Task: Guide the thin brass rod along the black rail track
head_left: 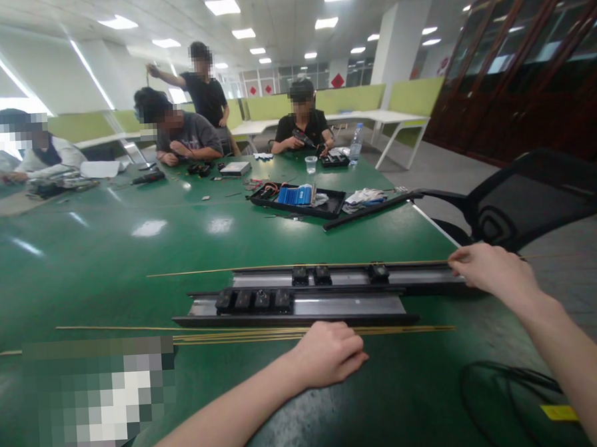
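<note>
Two long black and silver rails lie side by side on the green table (131, 272). The near rail (333, 308) carries several black blocks at its left part, and the far rail (421, 274) carries three. Thin brass rods (224, 335) lie in front of the near rail, and another brass rod (281, 268) runs behind the far rail. My left hand (330, 352) rests curled on the table, knuckles touching the near rods. My right hand (491, 270) pinches the right end of the far brass rod, beside the far rail's end.
A black tray (328, 212) with a blue part stands mid-table, with white gloves (364, 197) beside it. A black office chair (527, 198) sits at the table's right edge. Several people work at the far side. A black cable loop (507, 386) lies near my right forearm.
</note>
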Demonstrator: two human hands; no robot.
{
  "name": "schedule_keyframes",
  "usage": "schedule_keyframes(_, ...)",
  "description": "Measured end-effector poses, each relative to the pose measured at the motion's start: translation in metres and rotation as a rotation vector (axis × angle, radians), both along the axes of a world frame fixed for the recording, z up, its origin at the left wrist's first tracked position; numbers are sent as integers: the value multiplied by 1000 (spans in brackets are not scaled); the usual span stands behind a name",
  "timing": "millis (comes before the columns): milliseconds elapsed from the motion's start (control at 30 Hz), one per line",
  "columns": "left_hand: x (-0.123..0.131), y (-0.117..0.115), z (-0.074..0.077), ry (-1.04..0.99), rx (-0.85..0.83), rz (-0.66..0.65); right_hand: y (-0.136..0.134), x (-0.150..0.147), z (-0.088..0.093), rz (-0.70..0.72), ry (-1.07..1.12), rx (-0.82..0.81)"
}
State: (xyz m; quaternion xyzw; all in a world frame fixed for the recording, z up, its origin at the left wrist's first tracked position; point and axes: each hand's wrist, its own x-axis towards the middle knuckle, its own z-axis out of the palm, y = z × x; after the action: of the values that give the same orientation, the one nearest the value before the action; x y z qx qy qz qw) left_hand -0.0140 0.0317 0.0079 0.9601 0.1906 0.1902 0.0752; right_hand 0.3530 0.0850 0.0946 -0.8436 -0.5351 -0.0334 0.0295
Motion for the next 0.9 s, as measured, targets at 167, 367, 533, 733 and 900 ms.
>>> schedule_keyframes(167,0,1,-4,-1,3,1,0,13,6,-122,144,-116)
schedule_keyframes(367,0,1,-3,-8,10,-4,5,37,5,-209,208,-123)
schedule_keyframes(533,0,1,-1,-5,8,-4,10,64,0,-267,205,-70)
schedule_keyframes(733,0,1,-2,-11,23,1,11,84,-9,-310,190,6)
schedule_keyframes(900,1,1,-1,0,21,1,11,99,-12,-409,221,8)
